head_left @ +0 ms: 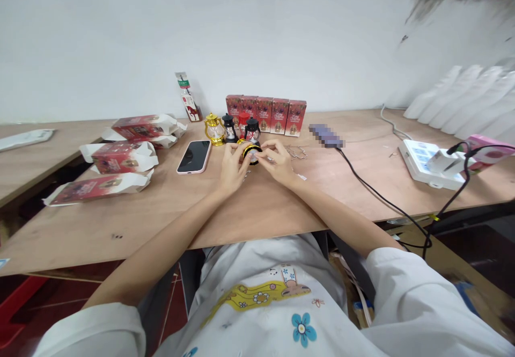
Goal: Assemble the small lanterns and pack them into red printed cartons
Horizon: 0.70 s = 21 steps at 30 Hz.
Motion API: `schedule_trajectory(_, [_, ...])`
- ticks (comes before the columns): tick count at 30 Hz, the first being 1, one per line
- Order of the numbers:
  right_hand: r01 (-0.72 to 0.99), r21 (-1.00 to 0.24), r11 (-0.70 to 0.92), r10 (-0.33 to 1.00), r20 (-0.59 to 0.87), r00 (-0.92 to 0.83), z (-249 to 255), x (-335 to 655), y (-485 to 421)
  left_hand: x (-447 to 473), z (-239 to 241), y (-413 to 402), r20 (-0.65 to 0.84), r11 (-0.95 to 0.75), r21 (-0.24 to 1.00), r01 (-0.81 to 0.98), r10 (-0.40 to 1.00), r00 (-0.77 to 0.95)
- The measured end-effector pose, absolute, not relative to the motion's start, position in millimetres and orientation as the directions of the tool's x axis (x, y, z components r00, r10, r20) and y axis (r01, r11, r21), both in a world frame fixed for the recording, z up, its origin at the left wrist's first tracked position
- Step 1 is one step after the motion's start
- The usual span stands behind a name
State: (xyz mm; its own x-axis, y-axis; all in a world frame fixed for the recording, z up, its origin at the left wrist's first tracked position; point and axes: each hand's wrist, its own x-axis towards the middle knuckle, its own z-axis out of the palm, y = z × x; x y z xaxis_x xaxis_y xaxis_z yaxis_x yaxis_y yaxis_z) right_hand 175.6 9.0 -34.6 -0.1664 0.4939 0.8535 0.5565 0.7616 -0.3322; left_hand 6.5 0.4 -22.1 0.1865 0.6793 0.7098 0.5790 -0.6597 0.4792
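Note:
Over the middle of the table, a small gold lantern [252,154] is tipped so that its round black-rimmed base faces me. My left hand [232,168] is closed around its left side. From the right, my right hand [279,162] has its fingers pinched against the base; whether a small part sits between those fingertips is hidden. Just behind stand a gold lantern [214,130], a black lantern [229,128], a red lantern [243,123] and another black lantern [252,127]. Thin wire-like pieces [298,153] lie beside my right hand.
Red boxes [277,115] stand in a row by the wall. Opened red cartons [120,157] lie at left, near a phone [194,157]. A bottle [188,99] stands behind. At right are a cabled purple device [326,135], a power strip [428,164] and white stacked pieces [462,99].

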Motion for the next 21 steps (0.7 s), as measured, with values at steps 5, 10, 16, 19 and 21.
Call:
schedule_trajectory(5, [0.571, -0.328, 0.753, 0.496, 0.853, -0.163, -36.8, 174.5, 11.1, 6.0, -20.3, -2.9, 0.698, -0.661, 0.497, 0.562, 0.690, 0.195])
schedule_trajectory(10, [0.535, -0.313, 0.785, 0.477, 0.856, -0.200, -34.2, 174.6, 10.6, 5.8, -21.0, -1.6, 0.691, -0.647, 0.528, 0.550, 0.704, 0.164])
schedule_trajectory(16, [0.419, -0.384, 0.823, 0.492, 0.850, -0.188, -23.5, 184.1, 11.3, 4.7, -19.6, 5.5, 0.658, -0.592, 0.652, 0.472, 0.752, 0.035])
schedule_trajectory(19, [0.477, -0.430, 0.767, 0.506, 0.862, -0.035, -19.6, 197.6, 21.9, 4.3, -18.9, 7.5, 0.654, -0.578, 0.672, 0.464, 0.757, -0.004])
schedule_trajectory(21, [0.548, -0.486, 0.681, 0.529, 0.844, 0.090, -18.5, 209.0, 31.2, 4.4, -19.3, 8.2, 0.650, -0.577, 0.678, 0.456, 0.760, -0.005])
